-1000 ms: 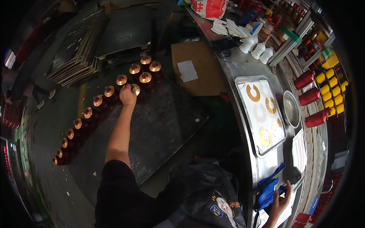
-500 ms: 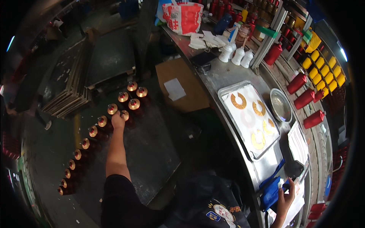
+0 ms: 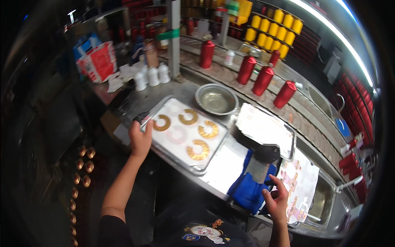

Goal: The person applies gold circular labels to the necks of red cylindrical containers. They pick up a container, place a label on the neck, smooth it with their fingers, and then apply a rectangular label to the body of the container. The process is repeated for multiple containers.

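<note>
My left hand is raised at the tray's left corner, its fingers closed round a small dark object that I cannot make out clearly. Beside it lies the metal tray, lined with white paper bearing several gold C-shaped pieces. To the right, my right hand hovers by a blue cloth, thumb and index finger apart and nothing visible between them. A black rounded object with a greyish flat part lies on that cloth, near my fingertips.
A metal bowl sits behind the tray. Red bottles stand along the shelf, and white bottles at the back left. Patterned paper lies beside a sink. Gold-topped bottles stand low on the left.
My view has swung right toward the bench. My left hand has left the gold-topped bottles and come to the tray. My right hand stays near the blue cloth.
</note>
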{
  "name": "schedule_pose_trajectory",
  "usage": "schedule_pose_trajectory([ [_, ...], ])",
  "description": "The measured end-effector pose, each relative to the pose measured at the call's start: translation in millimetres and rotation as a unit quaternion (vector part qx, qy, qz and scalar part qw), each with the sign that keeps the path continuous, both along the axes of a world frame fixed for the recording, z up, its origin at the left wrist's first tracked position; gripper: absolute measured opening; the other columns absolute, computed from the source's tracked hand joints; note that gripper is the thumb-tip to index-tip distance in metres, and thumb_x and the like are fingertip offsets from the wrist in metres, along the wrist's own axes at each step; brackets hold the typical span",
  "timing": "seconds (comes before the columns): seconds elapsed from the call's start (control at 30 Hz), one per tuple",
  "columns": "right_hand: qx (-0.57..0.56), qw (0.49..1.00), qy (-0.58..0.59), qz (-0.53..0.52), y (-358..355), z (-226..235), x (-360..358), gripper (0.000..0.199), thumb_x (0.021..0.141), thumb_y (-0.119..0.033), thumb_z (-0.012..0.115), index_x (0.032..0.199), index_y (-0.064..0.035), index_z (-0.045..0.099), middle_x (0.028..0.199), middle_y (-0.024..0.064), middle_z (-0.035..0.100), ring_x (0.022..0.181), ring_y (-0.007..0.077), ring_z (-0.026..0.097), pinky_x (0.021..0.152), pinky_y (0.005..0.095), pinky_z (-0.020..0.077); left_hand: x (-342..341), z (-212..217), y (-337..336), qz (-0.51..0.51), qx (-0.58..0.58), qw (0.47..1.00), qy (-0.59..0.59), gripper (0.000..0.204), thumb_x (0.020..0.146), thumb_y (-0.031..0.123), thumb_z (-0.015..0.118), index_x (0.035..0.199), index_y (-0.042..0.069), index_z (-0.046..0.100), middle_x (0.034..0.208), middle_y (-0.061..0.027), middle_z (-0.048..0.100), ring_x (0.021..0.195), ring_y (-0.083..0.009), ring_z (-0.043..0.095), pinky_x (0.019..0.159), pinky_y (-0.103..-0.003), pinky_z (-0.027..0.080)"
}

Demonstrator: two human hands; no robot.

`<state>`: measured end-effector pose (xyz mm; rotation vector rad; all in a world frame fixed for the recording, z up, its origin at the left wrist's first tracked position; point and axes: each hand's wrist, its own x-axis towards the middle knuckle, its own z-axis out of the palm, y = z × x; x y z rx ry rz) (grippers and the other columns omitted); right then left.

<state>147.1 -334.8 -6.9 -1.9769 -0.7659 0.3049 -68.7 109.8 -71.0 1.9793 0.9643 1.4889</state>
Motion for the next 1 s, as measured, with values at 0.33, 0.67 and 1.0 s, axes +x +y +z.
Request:
schedule_pose_trajectory([
  [0.33,0.013,0.981,0.062,-0.184,-85,-23,45,0.049,0.083,0.001,0.071,0.131,0.0003,0.061,0.108,0.0082,0.069,0.059,-0.0007,0.049,0.052,0.0154,0.0381,431,48,-31,-0.275,0.052,0.959,-0.036,0.038,0.091,0.031,0.072,0.102,-0.004,0.063,0.100,-0.0240,0.067,0.093,-0.0427,0.065,0.084,-0.048,0.050],
  [0.67,-0.047,0.972,0.045,-0.226,-108,-77,87,0.052,0.091,0.001,0.069,0.141,-0.0047,0.057,0.115,0.0061,0.069,0.057,0.0003,0.048,0.051,0.0185,0.0390,670,32,1,-0.180,-0.029,0.983,0.025,0.062,0.078,0.054,0.076,0.098,-0.004,0.064,0.110,-0.0315,0.067,0.106,-0.0462,0.063,0.091,-0.052,0.049],
  [1.0,0.045,0.960,0.140,-0.238,-80,-92,104,0.051,0.084,0.004,0.070,0.133,-0.0002,0.061,0.113,0.0081,0.067,0.063,0.0003,0.052,0.057,0.0156,0.0424,653,8,-39,-0.205,-0.032,0.974,-0.091,0.046,0.082,0.044,0.079,0.090,0.000,0.069,0.093,-0.0201,0.073,0.089,-0.0361,0.069,0.082,-0.045,0.052],
])
